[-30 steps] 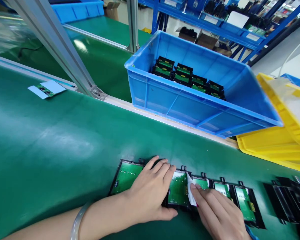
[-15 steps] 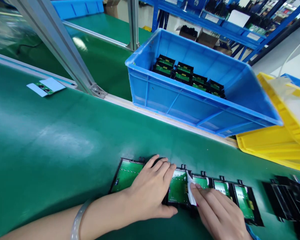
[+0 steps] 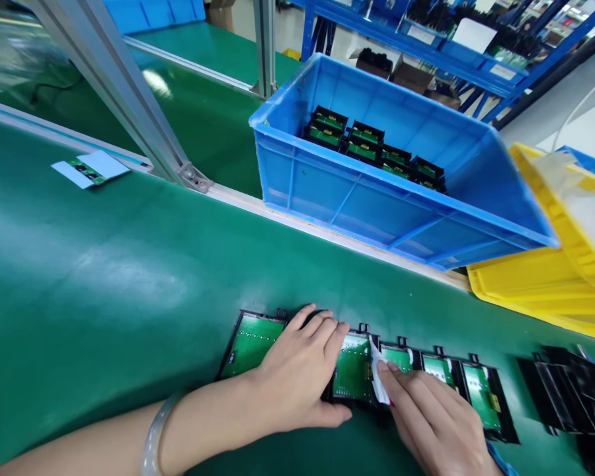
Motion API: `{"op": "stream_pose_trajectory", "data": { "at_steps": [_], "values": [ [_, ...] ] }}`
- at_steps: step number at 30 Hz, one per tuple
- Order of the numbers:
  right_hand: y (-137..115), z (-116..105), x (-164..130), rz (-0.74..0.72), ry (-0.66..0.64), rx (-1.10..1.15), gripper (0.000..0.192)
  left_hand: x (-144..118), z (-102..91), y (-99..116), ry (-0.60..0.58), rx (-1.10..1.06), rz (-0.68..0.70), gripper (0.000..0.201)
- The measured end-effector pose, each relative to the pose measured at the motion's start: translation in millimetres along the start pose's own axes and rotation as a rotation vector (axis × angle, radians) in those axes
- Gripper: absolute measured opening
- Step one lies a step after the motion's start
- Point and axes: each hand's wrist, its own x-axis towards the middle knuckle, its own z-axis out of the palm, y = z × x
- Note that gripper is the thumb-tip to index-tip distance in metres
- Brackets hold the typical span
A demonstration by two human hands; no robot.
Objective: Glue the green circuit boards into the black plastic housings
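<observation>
A row of green circuit boards in black frames (image 3: 250,344) lies on the green belt near its front edge. My left hand (image 3: 297,377) lies flat across the second board in the row, fingers together, holding it down. Beside it, my right hand (image 3: 429,413) presses a small white label (image 3: 378,380) onto the right edge of the third board (image 3: 353,373) with its fingertips. Further boards (image 3: 480,396) continue to the right, partly hidden under my right hand.
A blue crate (image 3: 377,205) holding several more framed boards stands behind the belt, a yellow bin (image 3: 540,284) to its right. Black parts (image 3: 570,390) lie at the right end. A small board on a pale card (image 3: 89,168) lies far left, near a slanted aluminium post (image 3: 114,79).
Both hands stay on the boards, almost unmoved. The view has drifted slightly, so everything sits a little lower and to the left.
</observation>
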Motion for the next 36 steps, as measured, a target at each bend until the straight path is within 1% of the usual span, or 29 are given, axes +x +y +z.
{"op": "stream_pose_trajectory", "data": {
  "at_steps": [10, 25, 32, 36],
  "values": [
    [-0.2, 0.9, 1.2, -0.012, 0.011, 0.005, 0.028, 0.4, -0.4, -0.2, 0.004, -0.007, 0.007, 0.096],
    [-2.3, -0.3, 0.0, 0.000, -0.005, 0.019, 0.029, -0.1, 2.4, -1.0, 0.003, 0.010, 0.009, 0.094],
    [-3.9, -1.0, -0.9, -0.002, -0.020, 0.039, 0.029, 0.3, 2.3, -0.8, 0.001, 0.008, 0.006, 0.096],
    [-4.0, -1.9, 0.2, -0.003, -0.004, 0.036, 0.029, 0.3, 1.2, -0.3, 0.002, -0.003, 0.005, 0.096]
  ]
}}
